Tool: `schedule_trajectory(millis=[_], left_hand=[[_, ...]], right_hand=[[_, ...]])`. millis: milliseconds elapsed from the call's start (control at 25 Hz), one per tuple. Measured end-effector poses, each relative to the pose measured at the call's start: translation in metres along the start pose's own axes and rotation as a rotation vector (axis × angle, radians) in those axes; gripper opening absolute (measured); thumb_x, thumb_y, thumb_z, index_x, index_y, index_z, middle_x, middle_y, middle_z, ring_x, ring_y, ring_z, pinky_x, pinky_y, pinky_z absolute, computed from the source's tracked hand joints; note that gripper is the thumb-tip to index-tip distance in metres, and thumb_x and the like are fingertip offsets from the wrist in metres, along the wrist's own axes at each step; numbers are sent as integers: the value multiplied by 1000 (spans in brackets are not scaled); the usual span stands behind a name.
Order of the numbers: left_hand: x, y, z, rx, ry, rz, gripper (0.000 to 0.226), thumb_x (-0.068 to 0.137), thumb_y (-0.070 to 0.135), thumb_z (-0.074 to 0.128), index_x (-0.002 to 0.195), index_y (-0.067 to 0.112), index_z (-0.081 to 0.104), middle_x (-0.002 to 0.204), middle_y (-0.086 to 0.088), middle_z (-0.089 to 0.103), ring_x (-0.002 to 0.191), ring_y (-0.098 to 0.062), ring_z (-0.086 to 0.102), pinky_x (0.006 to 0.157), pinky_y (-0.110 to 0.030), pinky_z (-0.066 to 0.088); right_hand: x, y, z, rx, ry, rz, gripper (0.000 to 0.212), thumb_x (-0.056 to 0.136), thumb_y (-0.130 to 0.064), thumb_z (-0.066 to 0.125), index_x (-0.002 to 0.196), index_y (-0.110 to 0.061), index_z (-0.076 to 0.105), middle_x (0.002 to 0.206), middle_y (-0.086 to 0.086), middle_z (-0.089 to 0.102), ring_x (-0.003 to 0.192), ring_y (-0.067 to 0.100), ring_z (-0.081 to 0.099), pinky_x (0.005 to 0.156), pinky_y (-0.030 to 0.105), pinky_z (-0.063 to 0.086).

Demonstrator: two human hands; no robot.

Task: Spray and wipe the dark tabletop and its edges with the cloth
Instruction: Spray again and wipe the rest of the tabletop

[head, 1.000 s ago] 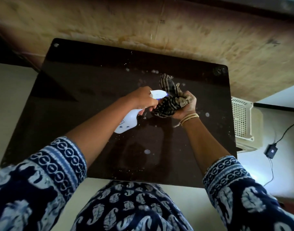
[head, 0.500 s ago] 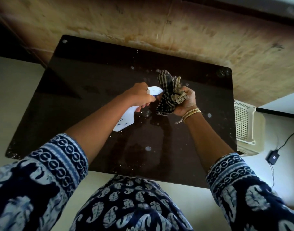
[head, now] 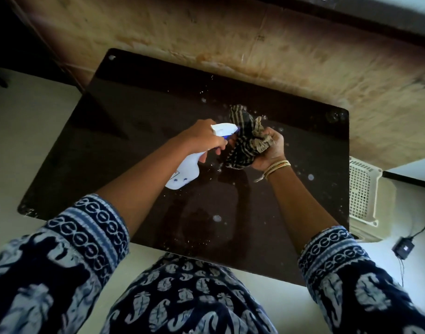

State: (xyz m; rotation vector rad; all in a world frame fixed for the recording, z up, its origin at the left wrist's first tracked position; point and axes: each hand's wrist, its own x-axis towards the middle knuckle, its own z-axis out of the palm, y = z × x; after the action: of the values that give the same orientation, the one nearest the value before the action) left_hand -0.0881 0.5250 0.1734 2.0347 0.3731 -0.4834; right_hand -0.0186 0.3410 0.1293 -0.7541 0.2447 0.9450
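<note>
- The cloth [head: 246, 143], striped and bunched, sits clenched in the right hand [head: 270, 149], held up above the middle of the dark surface [head: 139, 131] — not yet down on it.
- Left hand [head: 203, 138] is wrapped round the neck of the white spray bottle [head: 187, 171], fingers [head: 221, 147] curled at the blue trigger, nozzle right up against the cloth.
- Compared with a second ago, very little moves: both hands stay together mid-table, the bottle tilts a touch more upright and the nozzle closes in on the cloth.
- Reads like she's wetting the cloth itself, rather than the tabletop.
- Droplets and pale spots already fleck the surface around and below the hands, so spraying looks well under way.
- No wiped streak is visible; wiping the top and its edges looks entirely ahead.
- Next call, I'd judge: park the bottle, press the cloth down flat.
</note>
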Motion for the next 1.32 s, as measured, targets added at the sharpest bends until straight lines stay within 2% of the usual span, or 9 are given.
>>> schedule_trajectory(millis=[120,360,440,640,760,920,1040,1160,1320], left_hand=[[-3,-22,-19,-85,146,39,23,74,24,64,91,9,68,84,-12,73,43,-30,60,58,-37,54],[11,-78,-81,-327,452,126,34,83,11,55,112,25,67,113,-6,68,86,-14,70,82,-20,54],[20,-92,-106,-283,535,130,37,86,12,57,121,21,65,112,-6,68,94,-10,63,76,-6,45],[34,-112,-155,-266,641,191,16,93,9,56,107,16,59,86,10,57,75,13,57,68,-4,42],[43,-125,-164,-269,650,203,22,95,11,57,116,9,59,92,3,56,79,7,57,75,-9,43],[44,-136,-165,-280,612,190,32,92,17,64,122,12,56,102,7,58,92,-2,58,85,-11,44],[42,-147,-166,-215,568,157,55,82,27,75,130,15,51,104,9,56,97,-6,55,87,-13,42],[40,-163,-148,-135,731,45,89,65,52,79,137,17,42,126,1,53,116,-15,53,98,-28,44],[13,-172,-90,45,1035,-148,53,70,39,74,111,14,52,113,-4,55,107,-21,51,90,-47,48]], right_hand=[[14,2,9,17,-20,-16,82,67,-26,50,146,-7,38,144,18,47,123,35,54,112,42,32],[56,10,40,-26,-90,-25,107,45,-23,80,145,-9,42,147,13,46,129,36,51,112,42,33],[74,18,52,-15,-72,-41,107,44,-24,81,144,-10,44,145,13,48,128,36,52,111,43,35],[113,38,79,-26,56,-46,70,76,-29,55,143,-12,44,145,12,49,126,36,53,104,41,40],[130,46,90,-90,150,-55,46,90,-25,37,130,-11,55,134,10,58,109,31,65,91,37,47],[145,55,105,-267,250,-39,26,87,-19,44,98,-10,65,94,9,71,79,26,66,71,31,52],[165,65,107,-714,406,-174,12,87,-13,51,94,-11,61,88,11,68,81,28,60,84,44,51],[173,81,97,-1739,398,-112,51,91,-41,54,136,-17,48,142,16,46,125,36,44,107,44,35],[177,119,79,-2226,328,-397,64,92,-60,38,149,-32,33,159,12,21,141,44,23,110,55,27]])
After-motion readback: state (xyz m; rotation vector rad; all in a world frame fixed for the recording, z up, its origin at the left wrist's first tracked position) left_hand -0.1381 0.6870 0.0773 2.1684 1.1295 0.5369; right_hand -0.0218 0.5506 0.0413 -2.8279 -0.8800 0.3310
